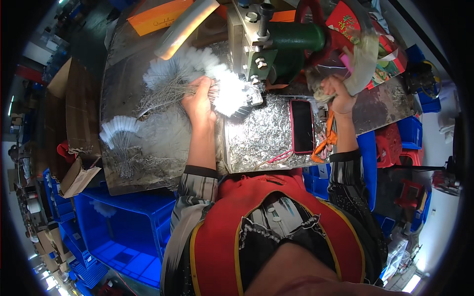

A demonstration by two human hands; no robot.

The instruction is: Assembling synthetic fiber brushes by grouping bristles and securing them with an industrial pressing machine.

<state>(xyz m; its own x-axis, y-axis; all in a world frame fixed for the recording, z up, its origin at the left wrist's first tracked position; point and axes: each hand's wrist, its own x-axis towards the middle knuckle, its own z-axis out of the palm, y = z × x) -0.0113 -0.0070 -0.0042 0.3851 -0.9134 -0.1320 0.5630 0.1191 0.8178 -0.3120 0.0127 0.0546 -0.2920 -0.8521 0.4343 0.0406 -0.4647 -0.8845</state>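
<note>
My left hand [200,101] is closed around a bundle of thin wire stems of small brushes [229,98] with white bristles. Their bristle ends reach the head of a green hand press [291,42], where lamp glare washes out detail. My right hand [338,92] is curled around the pale wrapped end of the press's curved handle [363,64], slightly blurred. A heap of similar white brushes [170,74] lies just beyond my left hand. Another fanned bunch of brushes [121,140] rests at the left of the worktable.
A metal tray [256,143] strewn with silvery clippings sits between my arms, with a red-edged phone [302,126] on it. An orange strap [326,143] hangs near my right wrist. A lamp [187,29] hangs above the brushes. Blue crates [123,209] and a cardboard box [74,108] stand left.
</note>
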